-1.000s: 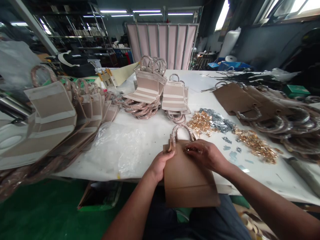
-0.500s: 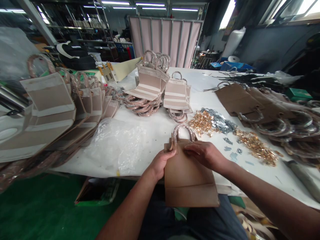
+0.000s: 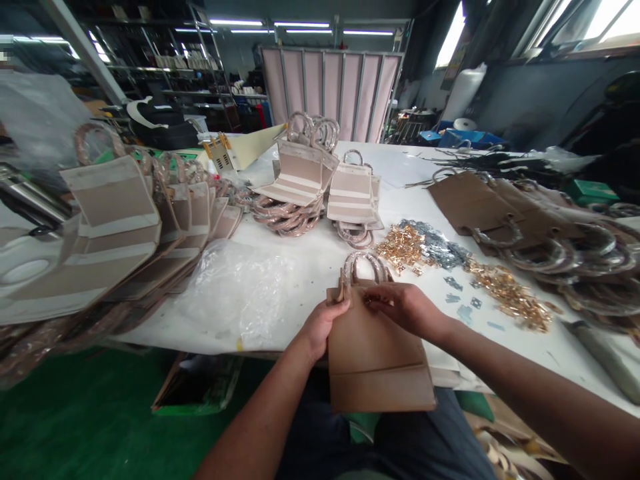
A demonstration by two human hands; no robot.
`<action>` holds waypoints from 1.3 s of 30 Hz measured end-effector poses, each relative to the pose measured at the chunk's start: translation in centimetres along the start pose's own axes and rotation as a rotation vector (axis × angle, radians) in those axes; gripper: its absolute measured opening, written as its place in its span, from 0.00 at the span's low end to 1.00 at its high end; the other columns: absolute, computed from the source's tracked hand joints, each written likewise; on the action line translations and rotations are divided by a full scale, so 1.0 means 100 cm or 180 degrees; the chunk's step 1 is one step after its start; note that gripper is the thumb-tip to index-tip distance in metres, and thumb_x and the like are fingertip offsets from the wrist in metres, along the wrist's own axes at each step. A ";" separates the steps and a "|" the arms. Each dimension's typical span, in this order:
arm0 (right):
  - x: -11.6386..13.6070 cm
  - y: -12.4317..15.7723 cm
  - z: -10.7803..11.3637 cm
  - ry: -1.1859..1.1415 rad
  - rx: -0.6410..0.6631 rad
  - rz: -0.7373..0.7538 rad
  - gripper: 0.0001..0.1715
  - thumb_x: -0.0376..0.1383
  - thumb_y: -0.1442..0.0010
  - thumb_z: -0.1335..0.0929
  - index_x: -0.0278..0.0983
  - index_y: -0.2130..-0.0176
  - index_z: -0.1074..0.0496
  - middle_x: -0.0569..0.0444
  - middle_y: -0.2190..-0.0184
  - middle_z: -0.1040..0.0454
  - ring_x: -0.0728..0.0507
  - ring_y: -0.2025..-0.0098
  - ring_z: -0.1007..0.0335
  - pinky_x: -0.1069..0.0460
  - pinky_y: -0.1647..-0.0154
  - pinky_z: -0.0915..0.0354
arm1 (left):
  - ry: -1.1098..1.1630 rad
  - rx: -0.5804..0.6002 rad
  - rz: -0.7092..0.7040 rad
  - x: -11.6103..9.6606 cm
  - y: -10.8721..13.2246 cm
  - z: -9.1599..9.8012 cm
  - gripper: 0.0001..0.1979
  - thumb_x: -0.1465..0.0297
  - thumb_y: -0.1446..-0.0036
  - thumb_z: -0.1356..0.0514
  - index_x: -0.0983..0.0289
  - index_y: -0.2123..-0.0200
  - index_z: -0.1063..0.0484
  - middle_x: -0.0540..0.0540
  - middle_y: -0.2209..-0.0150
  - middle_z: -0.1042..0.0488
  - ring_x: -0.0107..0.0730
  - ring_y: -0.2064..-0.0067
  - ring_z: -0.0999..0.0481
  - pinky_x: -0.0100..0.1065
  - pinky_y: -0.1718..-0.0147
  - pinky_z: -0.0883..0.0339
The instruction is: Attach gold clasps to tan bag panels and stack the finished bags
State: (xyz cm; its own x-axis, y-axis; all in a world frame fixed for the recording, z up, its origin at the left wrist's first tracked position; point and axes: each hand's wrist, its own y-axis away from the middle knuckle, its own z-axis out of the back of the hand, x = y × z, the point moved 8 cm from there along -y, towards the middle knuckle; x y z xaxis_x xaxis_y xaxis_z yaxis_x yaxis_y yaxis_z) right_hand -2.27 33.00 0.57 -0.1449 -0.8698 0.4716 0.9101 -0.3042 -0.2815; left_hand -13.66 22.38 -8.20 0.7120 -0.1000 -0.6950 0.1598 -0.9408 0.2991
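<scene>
A brown handbag panel (image 3: pixel 375 347) with a plastic-wrapped handle (image 3: pixel 367 261) rests upright over my lap, against the table's front edge. My left hand (image 3: pixel 323 327) is closed on its upper left edge, thumb on the front face. My right hand (image 3: pixel 400 305) lies at the panel's upper middle, fingers pinched together near a small metallic glint. What the fingertips hold is too small to make out. Just beyond lie gold metal fittings (image 3: pixel 401 245) and a heap of small grey metal plates (image 3: pixel 440 241).
Stacked beige bag panels (image 3: pixel 115 233) stand at the left, with more panels (image 3: pixel 300 170) mid-table. Brown panels with wrapped handles (image 3: pixel 480 200) lie at the right, near a second gold pile (image 3: pixel 515 293) and a dark cylindrical tool (image 3: pixel 603 357). Clear plastic (image 3: pixel 230 287) covers the left front.
The view has tilted up slightly. My right hand's fingers have shifted a little on the panel, and a small glint now shows by them. My left hand keeps its hold.
</scene>
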 end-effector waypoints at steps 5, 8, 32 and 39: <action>-0.003 -0.002 -0.003 0.0042 0.0206 0.0076 0.09 0.34 0.30 0.31 0.41 0.54 0.20 0.53 0.62 0.18 0.43 0.62 0.22 0.52 0.60 0.31 | 0.0054 -0.0002 0.0071 0.003 -0.003 0.002 0.22 0.64 0.49 0.25 0.70 0.54 0.19 0.64 0.60 0.16 0.46 0.61 0.15 0.41 0.55 0.25; 0.003 -0.005 -0.003 0.0314 0.0246 0.0314 0.10 0.34 0.28 0.33 0.38 0.53 0.21 0.50 0.62 0.20 0.42 0.62 0.24 0.52 0.61 0.32 | 0.0133 -0.0013 0.0083 0.002 -0.003 0.002 0.22 0.64 0.48 0.26 0.70 0.52 0.20 0.64 0.59 0.16 0.45 0.61 0.15 0.41 0.54 0.25; -0.005 -0.011 -0.004 -0.0234 0.0047 -0.0278 0.07 0.31 0.36 0.28 0.41 0.60 0.18 0.54 0.64 0.19 0.44 0.65 0.23 0.52 0.62 0.31 | 0.0129 -0.0124 0.0040 0.001 -0.002 0.000 0.23 0.64 0.48 0.26 0.71 0.52 0.20 0.65 0.58 0.16 0.49 0.60 0.15 0.41 0.57 0.24; -0.012 -0.022 -0.008 -0.0461 0.0357 -0.0366 0.06 0.29 0.41 0.25 0.40 0.65 0.19 0.57 0.68 0.25 0.46 0.67 0.27 0.54 0.65 0.33 | 0.0068 -0.0155 0.0071 -0.001 -0.002 0.000 0.23 0.64 0.50 0.25 0.70 0.54 0.19 0.63 0.61 0.16 0.47 0.61 0.15 0.39 0.58 0.24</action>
State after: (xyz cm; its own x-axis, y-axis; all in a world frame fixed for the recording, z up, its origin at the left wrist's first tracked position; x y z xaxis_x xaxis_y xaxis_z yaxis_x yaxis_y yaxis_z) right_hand -4.46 34.39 -0.04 -0.2004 -0.7644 0.6128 0.9294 -0.3462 -0.1279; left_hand -13.76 22.54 -8.21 0.7300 -0.1133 -0.6740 0.1765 -0.9215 0.3461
